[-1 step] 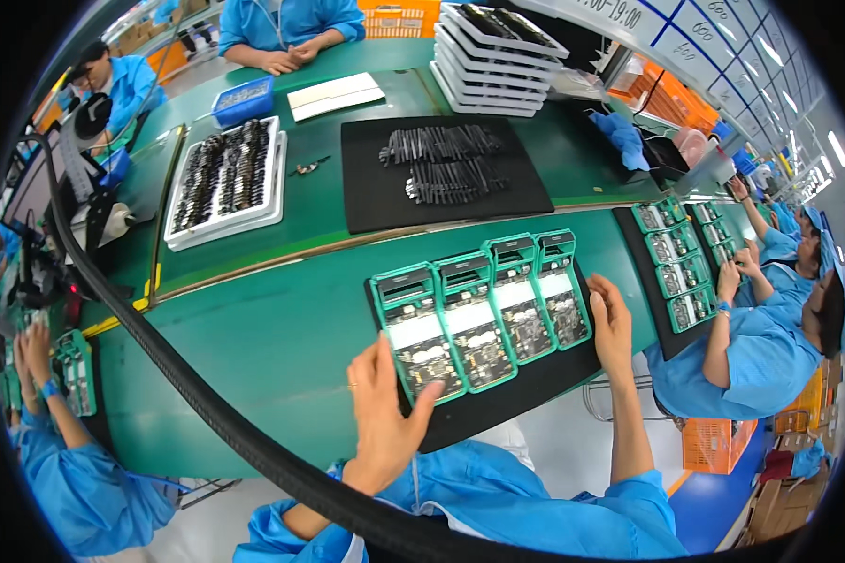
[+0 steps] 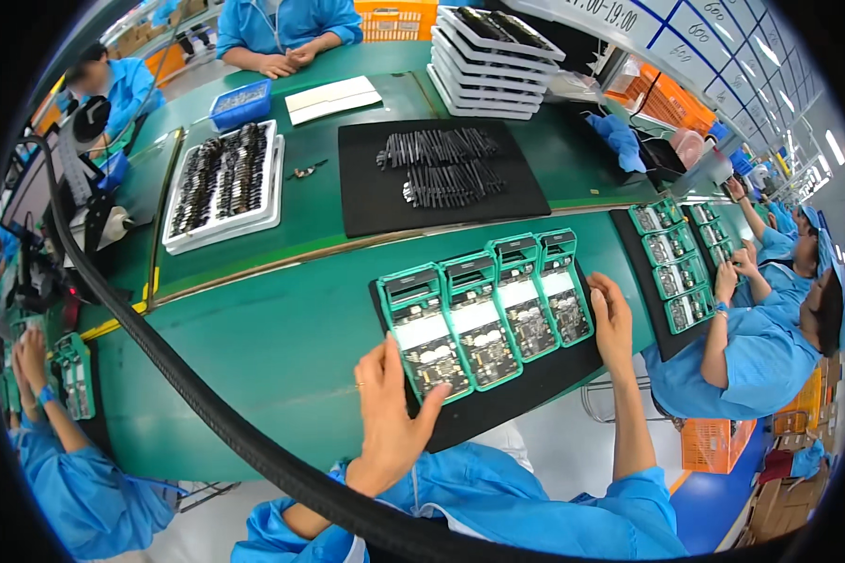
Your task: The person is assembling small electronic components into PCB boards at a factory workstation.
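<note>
Now, at the near side of the counter (image 2: 282, 347), a row of four green-framed circuit boards (image 2: 482, 345) is set out side by side on a black mat (image 2: 546, 383), and both hands are placed about it. On the left, the left hand (image 2: 390, 413) is held wide, thumb spread from fingers: the fingers are laid along the outer side of the leftmost framed board (image 2: 432, 355), the thumb brought over its near end, though whether the board is pressed cannot be told. Over on the right, nothing is held in the right hand (image 2: 613, 324); its fingers are loosely bent, just beside the rightmost framed board (image 2: 565, 305). By the look of it, the row is being steadied or squared up. Even, light pressure from both sides would be called for in such a move, with the thumb best kept to the green rim, clear of the small parts. Beyond, the dark strips (image 2: 441, 150) on the far black pad (image 2: 371, 206) are left untouched by either hand.
</note>
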Available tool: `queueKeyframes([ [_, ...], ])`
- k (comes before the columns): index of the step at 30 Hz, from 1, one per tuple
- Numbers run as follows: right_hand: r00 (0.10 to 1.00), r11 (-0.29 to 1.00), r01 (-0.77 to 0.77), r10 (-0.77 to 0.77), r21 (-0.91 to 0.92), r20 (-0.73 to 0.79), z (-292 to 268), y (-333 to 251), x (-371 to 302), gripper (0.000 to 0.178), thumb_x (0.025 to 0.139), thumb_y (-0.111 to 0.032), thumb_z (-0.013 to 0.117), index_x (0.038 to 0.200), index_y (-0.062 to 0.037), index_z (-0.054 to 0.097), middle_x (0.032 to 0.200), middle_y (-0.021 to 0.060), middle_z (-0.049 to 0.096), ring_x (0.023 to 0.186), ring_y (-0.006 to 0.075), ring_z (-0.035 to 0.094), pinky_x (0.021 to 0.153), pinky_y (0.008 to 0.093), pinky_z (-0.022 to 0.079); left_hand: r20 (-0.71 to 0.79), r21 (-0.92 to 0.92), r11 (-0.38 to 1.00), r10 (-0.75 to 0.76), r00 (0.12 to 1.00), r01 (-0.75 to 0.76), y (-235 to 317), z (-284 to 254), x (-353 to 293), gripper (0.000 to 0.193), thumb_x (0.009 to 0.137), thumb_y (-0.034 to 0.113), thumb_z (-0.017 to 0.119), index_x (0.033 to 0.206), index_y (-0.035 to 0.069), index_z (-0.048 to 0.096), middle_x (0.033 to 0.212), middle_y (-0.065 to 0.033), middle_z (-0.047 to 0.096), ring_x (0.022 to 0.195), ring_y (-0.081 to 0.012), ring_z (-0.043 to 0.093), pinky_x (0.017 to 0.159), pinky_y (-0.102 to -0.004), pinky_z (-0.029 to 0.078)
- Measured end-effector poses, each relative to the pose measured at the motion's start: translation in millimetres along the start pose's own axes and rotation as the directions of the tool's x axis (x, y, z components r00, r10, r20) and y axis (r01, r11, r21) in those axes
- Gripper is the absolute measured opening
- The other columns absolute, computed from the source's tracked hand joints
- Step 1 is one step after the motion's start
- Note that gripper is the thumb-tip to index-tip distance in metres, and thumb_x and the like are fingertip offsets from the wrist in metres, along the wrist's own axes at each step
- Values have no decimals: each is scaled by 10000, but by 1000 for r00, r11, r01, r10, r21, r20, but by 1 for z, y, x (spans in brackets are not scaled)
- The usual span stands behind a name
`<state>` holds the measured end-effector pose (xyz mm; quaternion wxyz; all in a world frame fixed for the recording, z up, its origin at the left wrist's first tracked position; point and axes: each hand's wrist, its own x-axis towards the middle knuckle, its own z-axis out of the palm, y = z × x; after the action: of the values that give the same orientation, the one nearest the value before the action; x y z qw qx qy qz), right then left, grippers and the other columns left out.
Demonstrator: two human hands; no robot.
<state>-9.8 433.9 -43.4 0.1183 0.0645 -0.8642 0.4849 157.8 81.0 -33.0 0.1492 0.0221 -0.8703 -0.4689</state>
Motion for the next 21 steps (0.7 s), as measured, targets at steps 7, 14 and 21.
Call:
queueKeyframes([
  [7,963,937,251,-267,-243,-37,13,-52,92,205,1031,-113,702,1199,1,727,1114,96,767,1081,188,718,912,348,563,121,-108,993,-39,992,52,-6,-20,31,805,945,176,835,1585,-53,403,1387,-246,506,1286,-392,535,1093,-464,479],
  [14,946,974,196,-159,-110,282,105,-57,208,212,969,-190,776,1011,18,783,851,66,775,774,146,721,722,304,565,-27,96,981,172,985,-169,-9,-33,121,819,831,190,930,1511,22,504,1385,-191,592,1306,-376,572,1097,-467,489],
  [21,950,989,94,-55,-114,309,144,-43,238,189,926,-167,797,931,21,815,742,68,762,631,134,709,620,312,580,26,-35,981,190,981,-189,-14,9,143,422,827,219,923,1187,36,799,971,-168,733,872,-375,699,809,-470,545],
])
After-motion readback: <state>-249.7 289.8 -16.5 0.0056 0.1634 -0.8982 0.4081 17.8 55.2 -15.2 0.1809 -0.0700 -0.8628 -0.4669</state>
